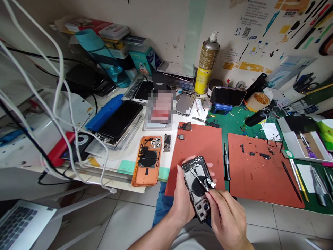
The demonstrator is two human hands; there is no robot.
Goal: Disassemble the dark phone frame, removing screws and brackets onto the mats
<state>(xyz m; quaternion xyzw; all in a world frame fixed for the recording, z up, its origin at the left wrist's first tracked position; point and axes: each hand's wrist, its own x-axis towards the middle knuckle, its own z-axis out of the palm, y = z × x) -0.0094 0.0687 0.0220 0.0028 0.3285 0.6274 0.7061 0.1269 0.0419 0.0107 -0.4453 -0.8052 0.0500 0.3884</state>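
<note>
My left hand (182, 194) is wrapped round the edge of an opened phone housing (193, 173), tilted toward me near the table's front edge. Inside it show a round black coil pad and, at the near end, a camera cluster (203, 208). Pinched in my right hand (227, 215) are slim silver tweezers (199, 181), whose tips reach over the upper part of the housing. A small white piece (212, 184) lies by the right fingertips; whether it is attached cannot be seen. Left of the hands rests an orange phone back housing (146, 166), beside a logic board (167, 143).
Under the hands lies a red mat (197, 139), with a second red mat (260, 180) bearing small parts to the right. A screwdriver (226, 161) lies between them. A spray can (207, 62) stands at the back. White cables (61, 80) hang at the left.
</note>
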